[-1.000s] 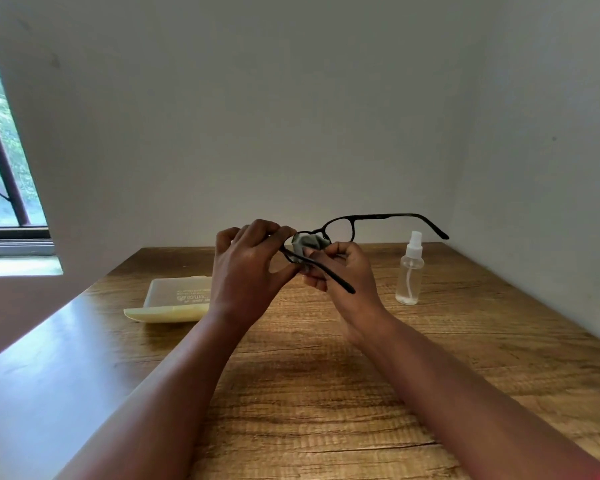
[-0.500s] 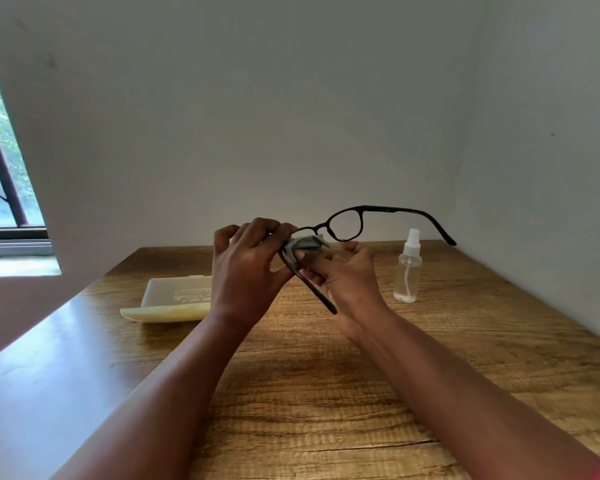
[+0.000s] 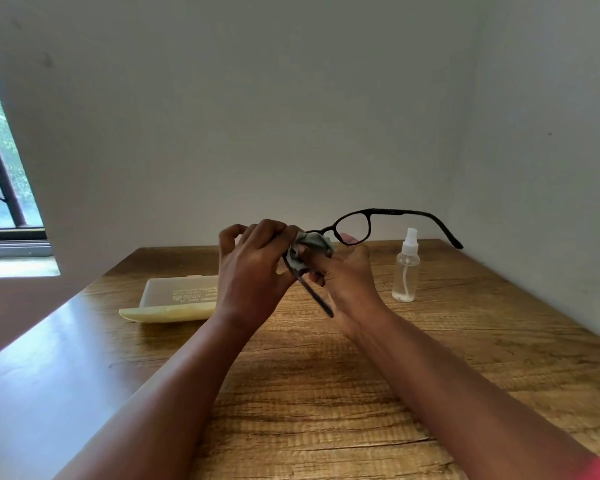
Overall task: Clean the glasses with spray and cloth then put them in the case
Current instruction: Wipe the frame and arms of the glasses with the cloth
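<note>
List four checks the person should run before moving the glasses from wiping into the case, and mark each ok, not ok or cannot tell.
1. Glasses held securely: ok, the left hand and right hand both grip them above the table.
2. Lens wiped clean: cannot tell; the grey cloth covers one lens, and the bare lens shows no detail.
3. Case ready to receive: ok, it lies open on the table by the left hand.
4. Temples folded for the case: not ok, both are unfolded.
5. Spray bottle out of the way: ok, upright on the right, apart from the hands.
</note>
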